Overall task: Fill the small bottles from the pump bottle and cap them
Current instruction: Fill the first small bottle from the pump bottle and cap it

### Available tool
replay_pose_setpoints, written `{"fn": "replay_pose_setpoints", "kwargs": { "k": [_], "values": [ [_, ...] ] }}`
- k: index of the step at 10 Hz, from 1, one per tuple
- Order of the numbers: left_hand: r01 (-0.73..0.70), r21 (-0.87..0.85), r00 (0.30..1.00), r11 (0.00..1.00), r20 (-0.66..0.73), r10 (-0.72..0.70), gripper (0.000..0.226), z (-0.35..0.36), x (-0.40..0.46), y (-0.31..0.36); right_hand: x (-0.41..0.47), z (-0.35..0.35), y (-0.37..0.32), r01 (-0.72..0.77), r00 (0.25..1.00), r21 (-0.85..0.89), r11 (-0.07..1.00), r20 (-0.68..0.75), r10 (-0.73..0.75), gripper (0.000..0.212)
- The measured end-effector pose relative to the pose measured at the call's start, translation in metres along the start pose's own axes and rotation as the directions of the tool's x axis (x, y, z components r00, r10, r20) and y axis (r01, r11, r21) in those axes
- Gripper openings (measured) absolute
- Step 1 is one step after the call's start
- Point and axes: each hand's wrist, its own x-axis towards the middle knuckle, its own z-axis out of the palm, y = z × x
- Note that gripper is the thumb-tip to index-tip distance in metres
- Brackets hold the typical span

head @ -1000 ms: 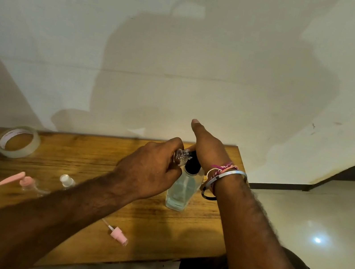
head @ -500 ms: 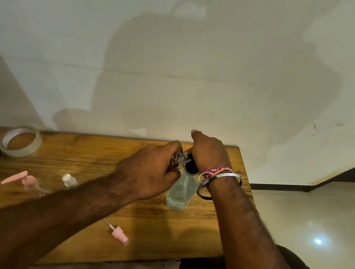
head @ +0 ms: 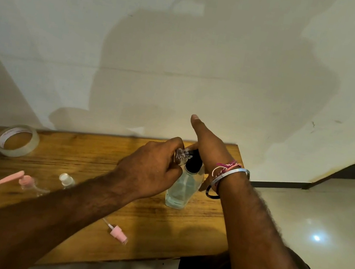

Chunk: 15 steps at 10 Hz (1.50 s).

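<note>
I have one view only, head-worn, looking forward and down from close above the near edge of the table [head: 76,230], facing the far wall [head: 185,53], floor [head: 320,228] at right.

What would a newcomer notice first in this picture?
First, the two hands meeting over the pump bottle at the table's right end: the left hand grips a small clear bottle at its black pump, the right hand on top. At left lie a tape roll and pink caps.
</note>
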Motion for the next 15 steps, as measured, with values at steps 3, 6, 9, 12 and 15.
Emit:
{"fn": "replay_pose_setpoints", "kwargs": {
  "k": [3,6,9,12,15],
  "values": [
    [0.002,0.016,1.000,1.000,0.018,-0.002,0.024,0.002,0.001,-0.006,0.009,0.008,0.002,0.209,0.961,-0.569,0.796,-0.033,-0.276,0.045],
    [0.000,0.018,1.000,1.000,0.018,0.000,0.023,0.001,0.000,-0.004,0.009,0.007,0.001,0.157,0.976,-0.400,0.903,-0.075,-0.203,0.037],
    [-0.008,0.045,1.000,0.999,-0.009,0.009,0.024,-0.004,0.000,-0.001,-0.007,0.001,-0.001,-0.032,0.999,0.117,0.993,0.018,0.031,0.073],
    [-0.015,0.060,1.000,0.998,-0.001,0.015,0.021,-0.002,0.001,-0.004,0.007,0.007,-0.002,0.166,0.981,-0.389,0.906,-0.029,-0.192,0.043],
    [0.006,0.040,1.000,0.999,0.014,-0.006,0.021,0.001,0.000,-0.007,0.014,0.015,0.006,0.140,0.965,-0.398,0.906,-0.149,-0.215,0.047]
  ]
}}
